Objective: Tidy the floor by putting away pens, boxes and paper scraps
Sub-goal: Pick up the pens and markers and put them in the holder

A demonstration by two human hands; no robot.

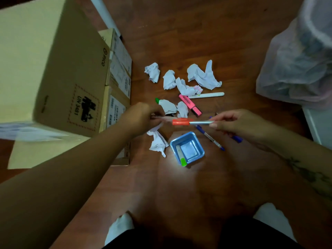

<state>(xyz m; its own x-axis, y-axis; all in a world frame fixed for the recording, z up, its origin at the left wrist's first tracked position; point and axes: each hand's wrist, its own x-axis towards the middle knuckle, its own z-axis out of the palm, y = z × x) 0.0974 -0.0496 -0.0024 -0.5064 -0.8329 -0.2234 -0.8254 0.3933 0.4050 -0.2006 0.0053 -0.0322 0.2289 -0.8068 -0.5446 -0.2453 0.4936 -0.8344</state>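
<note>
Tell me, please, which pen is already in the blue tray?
The green-capped white pen, leaning in the blue tray; the others lie on the floor or are held.

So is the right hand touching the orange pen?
Touching. The head view shows the right hand pinching the silver end of the orange pen between its fingertips.

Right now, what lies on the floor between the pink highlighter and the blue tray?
In the head view, the orange-capped pen, held across that gap by both hands above the floor. Below it, bare wood between pink highlighter and blue tray.

Paper scraps [181, 78] lie beyond the tray [201, 150]; boxes [71, 83] left, probably a bag [296, 60] right.
</note>
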